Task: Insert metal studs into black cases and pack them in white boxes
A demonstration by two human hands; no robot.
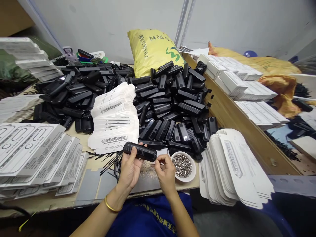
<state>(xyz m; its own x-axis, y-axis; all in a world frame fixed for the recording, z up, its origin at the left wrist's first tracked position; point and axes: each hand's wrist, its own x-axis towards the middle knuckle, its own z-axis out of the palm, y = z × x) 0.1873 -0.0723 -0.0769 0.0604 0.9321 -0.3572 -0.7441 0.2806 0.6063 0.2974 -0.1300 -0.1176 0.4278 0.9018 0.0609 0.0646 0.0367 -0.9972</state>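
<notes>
My left hand (130, 169) is closed around a long black plastic case (142, 151) with a carbon-like pattern, held level above the table. The thumb lies over its front face. At the right end of the case, my right hand (165, 169) is pinched together, its fingertips close to the case's end. What sits in that pinch is too small to name. A white bowl (194, 169) full of small metal pins (182, 165) stands just right of my right hand. Behind the case lies a large heap of similar black cases (170, 108).
Flat printed cartons (115, 121) are stacked behind my left hand, with more cartons (229, 164) at right. Folded boxes (32, 154) stand at left. Thin black strips (112, 166) lie beside my left hand. A yellow sack (155, 49) and a wooden board (222, 108) bound the heap.
</notes>
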